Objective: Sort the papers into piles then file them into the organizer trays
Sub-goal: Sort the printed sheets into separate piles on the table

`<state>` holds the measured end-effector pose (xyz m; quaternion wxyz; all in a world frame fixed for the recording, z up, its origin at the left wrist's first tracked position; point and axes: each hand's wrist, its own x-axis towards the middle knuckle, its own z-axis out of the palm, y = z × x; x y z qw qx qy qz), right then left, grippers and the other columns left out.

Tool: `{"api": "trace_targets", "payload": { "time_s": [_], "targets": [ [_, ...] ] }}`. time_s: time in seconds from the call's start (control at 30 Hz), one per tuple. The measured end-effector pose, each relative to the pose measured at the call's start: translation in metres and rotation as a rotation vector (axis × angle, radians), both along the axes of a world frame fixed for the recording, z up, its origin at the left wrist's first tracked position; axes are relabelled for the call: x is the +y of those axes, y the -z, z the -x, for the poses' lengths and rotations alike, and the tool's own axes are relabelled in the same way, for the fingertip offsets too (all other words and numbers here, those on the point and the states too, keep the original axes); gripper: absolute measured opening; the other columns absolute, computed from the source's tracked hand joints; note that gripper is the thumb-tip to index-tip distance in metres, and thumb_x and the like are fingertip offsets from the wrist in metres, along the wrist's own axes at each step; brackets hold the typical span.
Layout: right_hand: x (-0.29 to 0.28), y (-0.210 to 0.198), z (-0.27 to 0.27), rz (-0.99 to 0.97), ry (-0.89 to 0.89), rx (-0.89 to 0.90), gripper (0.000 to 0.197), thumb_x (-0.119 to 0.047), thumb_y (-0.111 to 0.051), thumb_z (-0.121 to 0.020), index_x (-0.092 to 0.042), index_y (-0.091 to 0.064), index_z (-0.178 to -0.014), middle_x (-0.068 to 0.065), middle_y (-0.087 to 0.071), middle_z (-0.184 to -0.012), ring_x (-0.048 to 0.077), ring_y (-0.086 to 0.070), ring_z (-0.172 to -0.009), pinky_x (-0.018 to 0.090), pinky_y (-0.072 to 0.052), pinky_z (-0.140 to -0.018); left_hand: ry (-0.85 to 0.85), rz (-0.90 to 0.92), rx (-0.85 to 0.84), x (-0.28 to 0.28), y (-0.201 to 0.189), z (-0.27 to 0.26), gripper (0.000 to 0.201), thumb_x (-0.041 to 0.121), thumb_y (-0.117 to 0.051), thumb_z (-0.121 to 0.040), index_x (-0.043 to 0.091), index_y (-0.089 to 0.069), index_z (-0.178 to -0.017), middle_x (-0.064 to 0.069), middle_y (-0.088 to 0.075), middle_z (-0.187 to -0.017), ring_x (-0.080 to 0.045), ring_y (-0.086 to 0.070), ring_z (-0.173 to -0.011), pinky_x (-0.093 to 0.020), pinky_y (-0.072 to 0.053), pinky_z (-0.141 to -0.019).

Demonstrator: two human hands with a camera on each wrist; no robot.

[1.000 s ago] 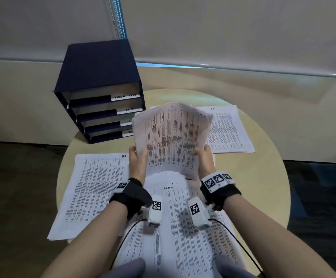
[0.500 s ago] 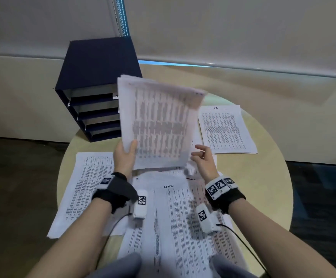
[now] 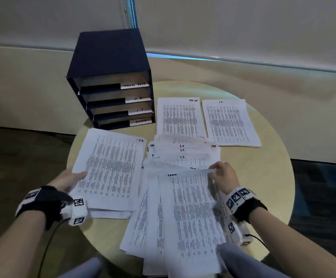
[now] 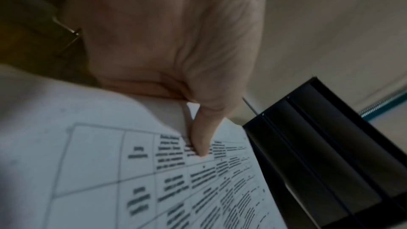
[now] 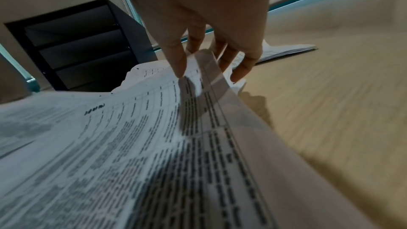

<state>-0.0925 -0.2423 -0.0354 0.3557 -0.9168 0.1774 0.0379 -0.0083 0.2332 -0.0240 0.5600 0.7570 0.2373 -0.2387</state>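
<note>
My left hand (image 3: 76,176) pinches the left edge of a printed sheet (image 3: 111,169) marked H.R., which lies on the left pile; in the left wrist view the thumb (image 4: 201,138) presses on top of that sheet (image 4: 105,171). At the loose middle stack (image 3: 183,227), my right hand (image 3: 215,169) pinches the top right corner of the top sheet, and the right wrist view shows this corner (image 5: 207,69) curled up between the fingers (image 5: 178,63). The dark blue organizer (image 3: 111,63) stands at the table's back left with labelled trays.
Two sorted piles lie at the back right of the round wooden table (image 3: 263,197): one marked task list (image 3: 180,117) and one marked I.T. (image 3: 230,123). Several I.T. sheets fan out from the top of the middle stack. My knees show at the near edge.
The sheet both hands held up has gone left and down onto the H.R. pile in my left hand. My right hand let go and took the corner of the middle stack's top sheet.
</note>
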Motion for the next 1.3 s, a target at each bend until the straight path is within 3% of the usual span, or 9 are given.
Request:
{"api": "trace_targets", "payload": {
  "time_s": [0.1,0.2,0.27,0.4,0.5,0.63,0.83,1.03,1.3],
  "targets": [
    [0.002,-0.004,-0.001,0.016,-0.003,-0.044,0.007,-0.008,-0.058,-0.082,-0.013,-0.062,-0.084,0.003,-0.06,-0.081,0.02,-0.057,-0.074,0.025,-0.04,-0.064,0.045,-0.207,0.024,0.0,0.011,-0.009,0.037,0.001,-0.055,-0.094,0.002,-0.048,-0.131,-0.017,-0.053,-0.133,-0.036,-0.054,-0.114,-0.047,-0.04,-0.102],
    [0.001,-0.007,-0.001,0.076,-0.078,-0.045,0.009,-0.008,-0.055,-0.083,-0.015,-0.06,-0.08,0.001,-0.063,-0.072,0.02,-0.058,-0.067,0.026,-0.042,-0.059,0.137,-0.678,0.05,-0.018,0.007,-0.016,0.053,0.004,-0.065,-0.083,-0.001,-0.044,-0.131,-0.025,-0.047,-0.133,-0.042,-0.051,-0.114,-0.048,-0.044,-0.097],
    [-0.002,-0.008,0.0,0.106,-0.12,-0.06,0.01,-0.009,-0.056,-0.084,-0.016,-0.058,-0.077,0.001,-0.065,-0.073,0.02,-0.059,-0.068,0.028,-0.045,-0.06,0.188,-0.879,-0.111,-0.053,-0.005,-0.014,0.054,0.011,-0.062,-0.085,0.008,-0.041,-0.134,-0.022,-0.04,-0.134,-0.041,-0.047,-0.118,-0.05,-0.041,-0.098],
    [-0.005,-0.01,0.002,0.036,-0.148,-0.067,0.021,0.004,-0.05,-0.08,-0.017,-0.053,-0.076,0.001,-0.062,-0.075,0.014,-0.053,-0.065,0.017,-0.036,-0.055,0.483,-0.66,-0.54,-0.136,-0.016,-0.01,0.021,0.017,-0.053,-0.095,0.018,-0.058,-0.116,-0.005,-0.048,-0.121,-0.022,-0.055,-0.108,-0.041,-0.044,-0.099],
    [-0.004,-0.01,0.012,0.005,-0.191,-0.105,0.026,0.01,-0.046,-0.077,-0.011,-0.06,-0.081,0.001,-0.061,-0.076,0.016,-0.053,-0.07,0.021,-0.039,-0.06,0.718,-0.447,-0.491,-0.182,-0.016,-0.005,0.008,0.023,-0.055,-0.095,0.022,-0.061,-0.1,0.004,-0.052,-0.105,-0.01,-0.057,-0.092,-0.032,-0.048,-0.094],
    [-0.004,0.0,0.033,0.112,-0.246,-0.115,0.023,0.001,-0.054,-0.083,-0.016,-0.069,-0.079,-0.001,-0.057,-0.075,0.02,-0.048,-0.078,0.036,-0.041,-0.071,0.966,-0.441,-0.377,-0.207,-0.004,-0.004,0.011,0.023,-0.054,-0.095,0.022,-0.062,-0.102,0.004,-0.057,-0.11,-0.013,-0.055,-0.1,-0.029,-0.045,-0.094],
    [-0.003,0.01,0.052,0.101,-0.215,-0.137,0.02,-0.004,-0.053,-0.083,-0.018,-0.065,-0.083,-0.006,-0.051,-0.078,0.019,-0.046,-0.083,0.037,-0.039,-0.073,1.033,-0.596,-0.389,-0.206,-0.002,-0.001,0.024,0.029,-0.072,-0.077,0.022,-0.057,-0.095,0.007,-0.049,-0.088,-0.01,-0.047,-0.077,-0.024,-0.04,-0.066],
    [0.003,0.008,0.052,0.138,-0.215,-0.149,0.013,-0.009,-0.054,-0.084,-0.017,-0.065,-0.085,-0.003,-0.052,-0.086,0.019,-0.045,-0.088,0.04,-0.042,-0.08,0.984,-0.554,-0.453,-0.21,-0.002,0.007,0.018,0.012,-0.067,-0.079,0.023,-0.053,-0.075,0.007,-0.056,-0.079,-0.013,-0.054,-0.074,-0.02,-0.037,-0.059],
    [0.019,0.002,0.046,0.268,-0.255,-0.049,0.016,-0.014,-0.054,-0.083,-0.017,-0.066,-0.093,-0.004,-0.048,-0.133,0.023,-0.036,-0.125,0.044,-0.032,-0.098,1.22,-0.633,-0.642,-0.23,-0.01,0.01,0.009,0.018,-0.061,-0.09,0.017,-0.057,-0.082,0.003,-0.063,-0.082,-0.017,-0.056,-0.079,-0.03,-0.047,-0.072]
  ]
}}
